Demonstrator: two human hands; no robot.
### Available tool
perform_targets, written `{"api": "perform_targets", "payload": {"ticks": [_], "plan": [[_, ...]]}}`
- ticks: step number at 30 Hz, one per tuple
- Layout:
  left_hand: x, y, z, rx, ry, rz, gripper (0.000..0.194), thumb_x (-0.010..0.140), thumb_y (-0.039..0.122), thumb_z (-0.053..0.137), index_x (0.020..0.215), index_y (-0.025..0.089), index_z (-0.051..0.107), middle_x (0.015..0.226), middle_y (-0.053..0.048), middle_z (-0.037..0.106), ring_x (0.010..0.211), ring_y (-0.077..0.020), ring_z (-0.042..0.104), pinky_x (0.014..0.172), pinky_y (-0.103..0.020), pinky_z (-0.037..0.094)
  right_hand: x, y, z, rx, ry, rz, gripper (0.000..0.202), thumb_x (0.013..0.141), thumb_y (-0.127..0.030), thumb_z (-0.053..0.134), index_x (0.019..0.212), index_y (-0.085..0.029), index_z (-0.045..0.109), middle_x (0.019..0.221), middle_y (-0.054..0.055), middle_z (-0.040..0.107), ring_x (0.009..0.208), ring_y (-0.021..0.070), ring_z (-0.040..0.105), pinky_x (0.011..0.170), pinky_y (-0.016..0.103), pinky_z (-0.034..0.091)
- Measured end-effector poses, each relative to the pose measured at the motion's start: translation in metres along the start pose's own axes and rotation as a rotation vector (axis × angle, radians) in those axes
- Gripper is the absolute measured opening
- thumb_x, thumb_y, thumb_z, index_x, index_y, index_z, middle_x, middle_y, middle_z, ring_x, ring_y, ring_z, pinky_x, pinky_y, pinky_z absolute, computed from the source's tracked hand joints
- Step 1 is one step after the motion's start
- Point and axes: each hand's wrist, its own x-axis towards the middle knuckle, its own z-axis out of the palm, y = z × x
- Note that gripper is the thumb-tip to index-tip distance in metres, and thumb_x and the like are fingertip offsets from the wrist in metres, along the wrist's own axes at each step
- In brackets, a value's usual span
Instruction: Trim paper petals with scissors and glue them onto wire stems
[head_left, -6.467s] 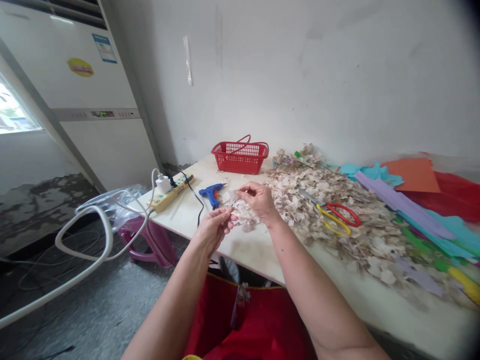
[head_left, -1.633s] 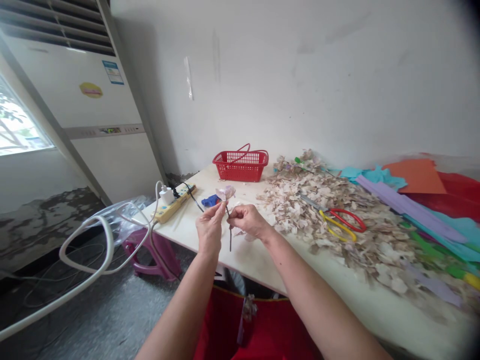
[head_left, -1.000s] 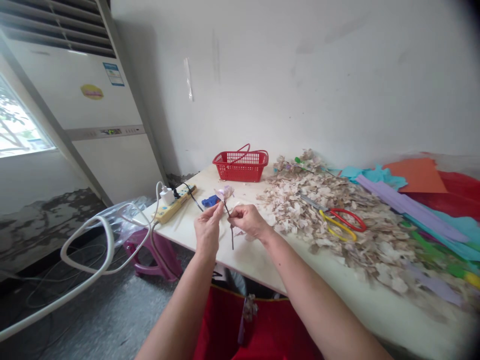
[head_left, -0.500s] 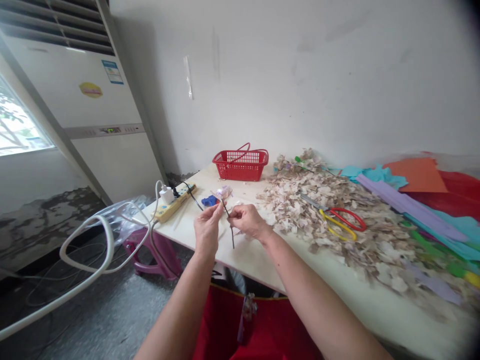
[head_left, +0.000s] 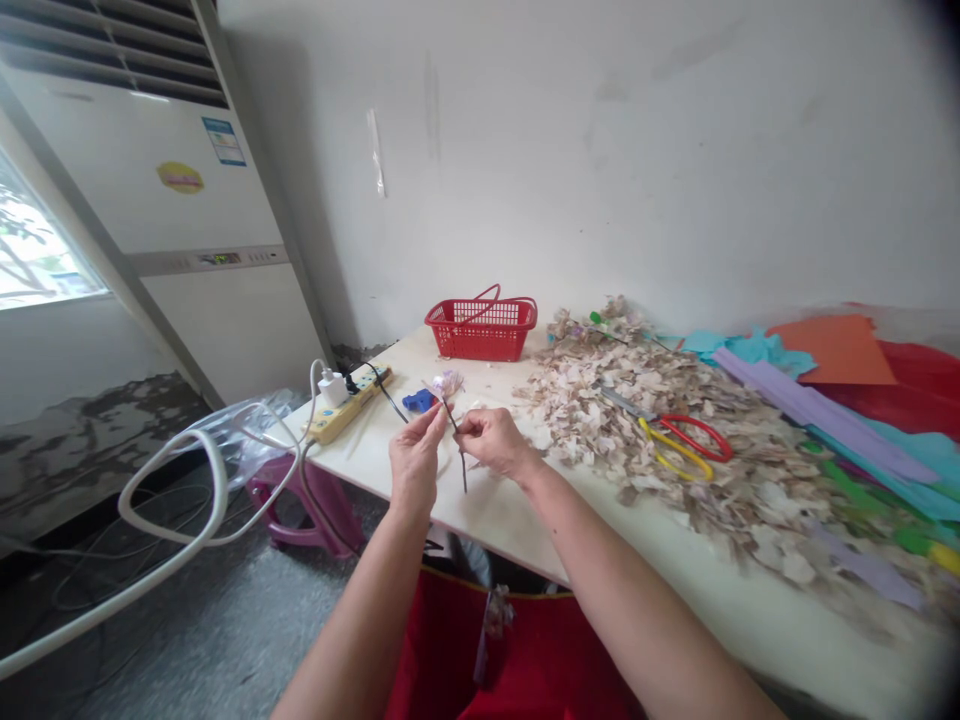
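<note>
Over the front part of the table, both hands grip a thin dark stem topped by a small pale purple paper flower. My left hand pinches the stem just below the flower. Lower down, my right hand has its fingertips closed on the same stem, whose free end hangs beneath them. A blue tool, perhaps a glue gun, lies right behind my left fingers; its full shape is partly hidden. To the right spreads a big heap of crinkled beige paper petals.
Scissors with red and yellow handles rest on the heap. A red basket stands at the back. Left are a power strip with cables and a purple stool. Coloured paper sheets lie at the far right.
Hardly anything differs. The stem's lower end has shifted up very slightly, and both hands keep their pinch on it.
</note>
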Motion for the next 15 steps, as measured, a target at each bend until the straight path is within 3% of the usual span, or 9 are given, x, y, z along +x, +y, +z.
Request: {"api": "perform_targets", "payload": {"ticks": [9,15], "plan": [[0.001,-0.01,-0.005,0.067,-0.07,0.006,0.033,0.051,0.031,0.076,0.078,0.012,0.071,0.069,-0.007,0.069,0.069,-0.0172,0.061,0.072,-0.029,0.044,0.0,0.003,0.003,0.027,0.016,-0.059,0.02,0.067,-0.024,0.05,0.05,-0.015,0.051,0.047,-0.004,0.041,0.049,0.0071,0.037,0.048,0.019,0.029],[0.004,-0.015,-0.012,0.228,0.02,0.149,0.026,0.053,0.032,0.075,0.073,0.016,0.072,0.069,-0.006,0.069,0.066,-0.0176,0.061,0.066,-0.027,0.046,0.001,0.004,-0.001,0.175,-0.108,-0.042,0.013,0.069,-0.024,0.055,0.067,-0.015,0.064,0.059,-0.001,0.058,0.056,0.0099,0.049,0.055,0.02,0.036]]}}
